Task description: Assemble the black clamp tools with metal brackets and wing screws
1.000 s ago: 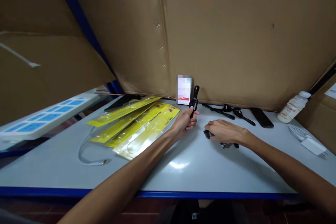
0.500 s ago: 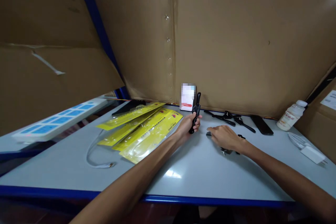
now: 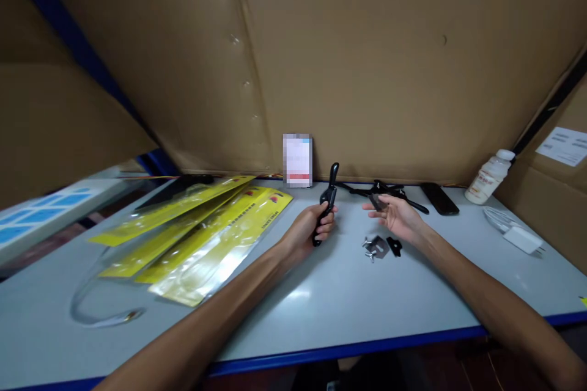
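My left hand (image 3: 316,225) is wrapped round the middle of a black spokeshave body (image 3: 334,176), held upright with one handle pointing up. My right hand (image 3: 398,215), palm turned partly up, pinches a small dark metal plate (image 3: 378,202) between thumb and fingers. Below it on the table lie a grey metal plate (image 3: 380,248) with a cut-out, a small black plate (image 3: 394,247) with a hole, and small silver screws (image 3: 369,254). Behind my right hand, more black spokeshave bodies (image 3: 415,205) lie crosswise, partly hidden by it.
Yellow blister packs (image 3: 215,226) and a white cable (image 3: 98,319) lie at left, near a power strip (image 3: 50,208). A lit phone (image 3: 297,162) leans on the cardboard wall (image 3: 348,73). A dark phone (image 3: 439,198), white bottle (image 3: 490,177) and charger (image 3: 523,238) are at right.
My right hand has lifted off the table and turned palm up with the dark plate, uncovering the small parts beneath. My left hand still grips the spokeshave body. The view has shifted right.
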Motion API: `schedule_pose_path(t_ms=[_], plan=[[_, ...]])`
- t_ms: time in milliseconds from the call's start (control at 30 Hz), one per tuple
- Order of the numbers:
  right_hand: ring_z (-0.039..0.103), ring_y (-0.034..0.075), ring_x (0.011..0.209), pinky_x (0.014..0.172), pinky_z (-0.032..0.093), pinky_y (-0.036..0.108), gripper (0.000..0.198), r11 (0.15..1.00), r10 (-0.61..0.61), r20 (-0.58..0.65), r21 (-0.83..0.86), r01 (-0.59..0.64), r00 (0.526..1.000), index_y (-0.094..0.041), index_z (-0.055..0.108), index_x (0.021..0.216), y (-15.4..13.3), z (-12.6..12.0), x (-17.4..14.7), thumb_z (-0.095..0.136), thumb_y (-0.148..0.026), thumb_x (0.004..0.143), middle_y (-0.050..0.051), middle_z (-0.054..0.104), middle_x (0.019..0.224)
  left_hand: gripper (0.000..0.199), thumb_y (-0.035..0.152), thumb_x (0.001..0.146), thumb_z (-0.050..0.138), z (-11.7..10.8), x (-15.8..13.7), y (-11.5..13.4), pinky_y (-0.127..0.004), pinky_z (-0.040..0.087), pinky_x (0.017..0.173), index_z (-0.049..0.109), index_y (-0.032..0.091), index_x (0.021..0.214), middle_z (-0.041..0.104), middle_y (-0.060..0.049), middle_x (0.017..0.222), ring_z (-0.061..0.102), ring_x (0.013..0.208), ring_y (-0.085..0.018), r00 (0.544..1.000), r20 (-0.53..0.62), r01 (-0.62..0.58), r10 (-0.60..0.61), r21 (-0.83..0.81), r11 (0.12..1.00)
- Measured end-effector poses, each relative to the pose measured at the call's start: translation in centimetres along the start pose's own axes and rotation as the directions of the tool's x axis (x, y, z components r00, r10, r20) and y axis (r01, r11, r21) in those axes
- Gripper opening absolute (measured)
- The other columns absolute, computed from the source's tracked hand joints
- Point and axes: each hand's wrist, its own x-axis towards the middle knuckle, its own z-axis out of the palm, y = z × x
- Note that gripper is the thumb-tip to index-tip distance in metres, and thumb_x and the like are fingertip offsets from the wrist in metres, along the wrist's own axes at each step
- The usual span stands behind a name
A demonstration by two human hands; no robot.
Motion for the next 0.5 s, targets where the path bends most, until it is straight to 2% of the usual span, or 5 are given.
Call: schedule_pose_path(t_ms=[100,200,267,367,500], plan=[[0.065,0.012,0.067,0.050,0.044,0.018,0.030,0.998,0.008,0.009,0.059,-0.008,1.000,-0.015,0.062,0.110,-0.3,-0.5,0.0,0.039,-0.032,0.104,0.010,0.073,0.091,0.021,0.021,0.099,0.040,0.3,-0.3,-0.1,-0.013,0.019,0.031,0.052,0.013,0.083,0.030,0.008,0.056,0.025,0.037,-0.004,0.999,-0.012,0.033,-0.033,0.010,0.999],[0.054,0.011,0.055,0.043,0.035,0.018,0.047,0.995,0.062,0.055,0.072,-0.066,0.997,-0.016,0.059,0.126,-0.7,-1.0,-0.2,0.026,-0.043,0.106,0.009,0.069,0.081,0.024,0.019,0.100,0.039,0.8,-0.6,-0.1,-0.014,0.019,0.030,0.053,0.013,0.081,0.029,0.008,0.055,0.024,0.037,-0.004,0.998,-0.031,0.047,-0.046,0.029,0.998],[0.051,0.011,0.054,0.042,0.032,0.018,0.044,0.992,0.120,0.076,0.022,-0.122,0.990,-0.017,0.058,0.131,-0.8,-1.2,-0.4,0.028,-0.039,0.106,0.010,0.068,0.081,0.025,0.019,0.099,0.039,1.2,-0.9,0.0,-0.014,0.019,0.030,0.053,0.012,0.080,0.029,0.008,0.055,0.024,0.037,-0.004,0.998,-0.037,0.049,-0.048,0.047,0.998],[0.055,0.011,0.063,0.047,0.036,0.018,0.035,0.987,0.157,0.085,-0.049,-0.153,0.984,-0.019,0.058,0.132,-0.7,-1.3,-0.6,0.041,-0.027,0.103,0.011,0.069,0.091,0.027,0.022,0.100,0.040,1.6,-1.3,0.0,-0.013,0.020,0.030,0.054,0.012,0.079,0.029,0.008,0.055,0.024,0.037,-0.004,0.998,-0.043,0.048,-0.044,0.097,0.994],[0.053,0.013,0.065,0.049,0.038,0.020,0.039,0.989,0.151,0.073,-0.019,-0.150,0.986,-0.017,0.062,0.126,-0.5,-1.3,-0.4,0.036,-0.038,0.104,0.012,0.068,0.091,0.032,0.029,0.101,0.041,2.0,-1.6,-0.1,-0.013,0.019,0.031,0.055,0.012,0.079,0.028,0.008,0.055,0.023,0.038,-0.004,0.999,-0.042,0.016,-0.010,0.156,0.988]])
